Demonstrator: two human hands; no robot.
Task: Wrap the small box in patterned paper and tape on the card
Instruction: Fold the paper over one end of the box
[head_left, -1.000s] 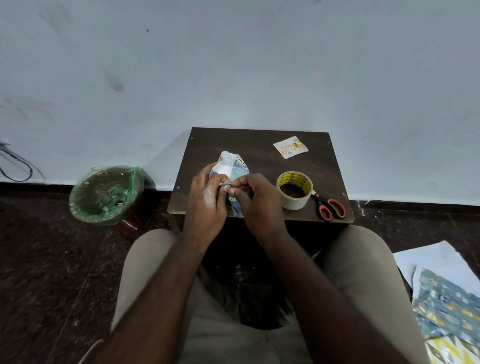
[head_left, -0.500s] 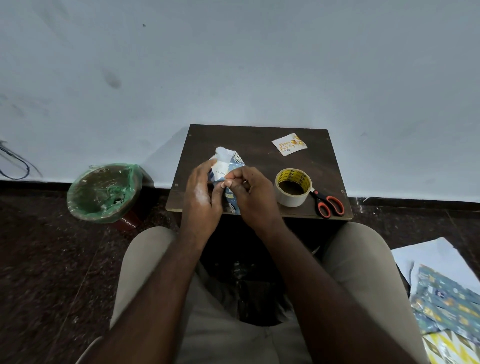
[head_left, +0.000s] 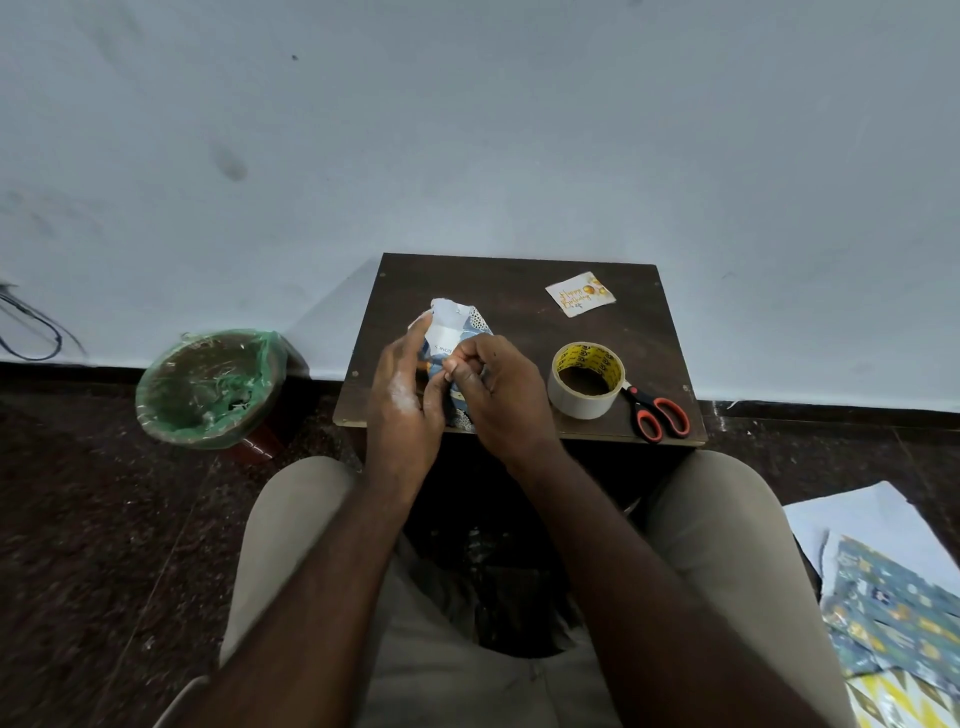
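Head view, from the left: a bin lined in green plastic (head_left: 208, 387) stands on the floor beside the small dark table (head_left: 519, 275). Over the table's near edge the left hand (head_left: 402, 395) grips the small box (head_left: 445, 344) from its left side, fingers reaching up along it. The patterned paper (head_left: 479, 328) covers the box only in part; a printed white face shows and the top flap stands loose. The right hand (head_left: 501, 395), fingers curled, pinches a fold of paper against the box, which sits between the two hands and touches both. Wrapping looks about midway, with no tape visible on the paper. Further right the card (head_left: 580, 296), tape roll (head_left: 586, 379) and scissors (head_left: 657, 413) lie untouched, so sealing and attaching the card remain. Spare sheets (head_left: 893, 597) lie on the floor.
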